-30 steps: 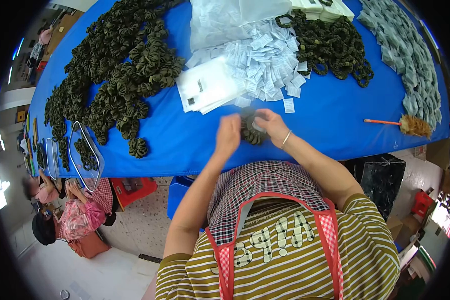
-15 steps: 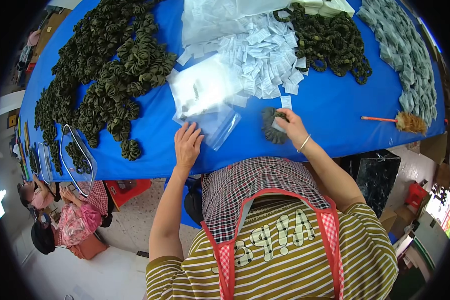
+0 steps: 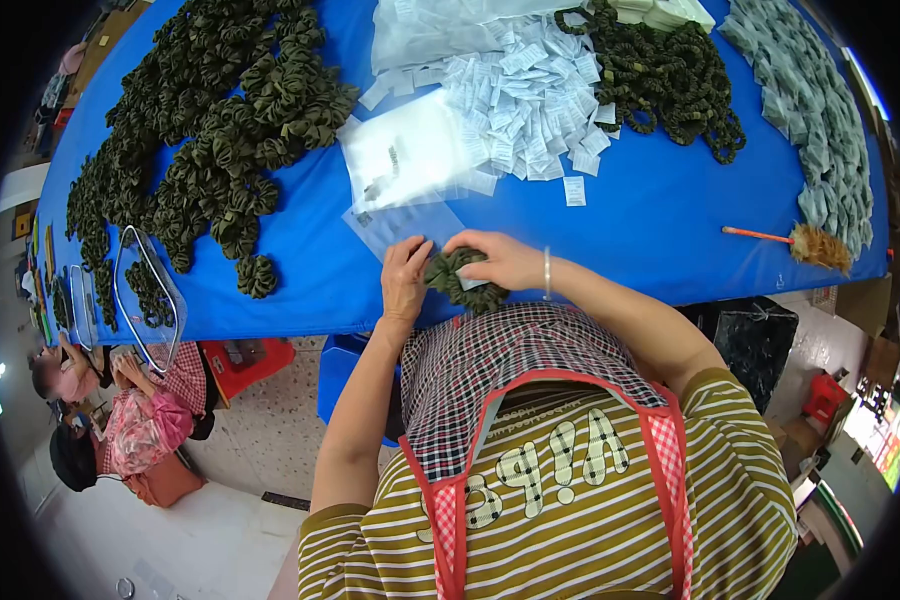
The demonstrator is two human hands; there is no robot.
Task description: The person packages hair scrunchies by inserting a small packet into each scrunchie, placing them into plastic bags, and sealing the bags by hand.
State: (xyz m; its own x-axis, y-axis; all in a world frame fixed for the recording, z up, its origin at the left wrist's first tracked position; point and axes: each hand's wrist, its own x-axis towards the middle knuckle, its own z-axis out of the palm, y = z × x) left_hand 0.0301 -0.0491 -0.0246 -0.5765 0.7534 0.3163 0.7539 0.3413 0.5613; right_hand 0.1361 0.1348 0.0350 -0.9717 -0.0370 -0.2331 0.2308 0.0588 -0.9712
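My right hand is closed around a dark green scrunchie with a small white label on it, near the table's front edge. Just left of it, my left hand has its fingers bent together at the lower edge of a clear plastic bag. That bag lies at the front of a stack of clear bags. Behind the stack is a pile of small white labels. One single label lies apart on the blue table.
Dark green scrunchies are heaped at the left, and darker ones at the back right. Packed bags line the right side near a brush. Two co-workers sit at the left, one in pink.
My right hand has carried the scrunchie left and toward me, beside my left hand. My left hand has shifted slightly right, and its spread fingers have closed at the bag's edge.
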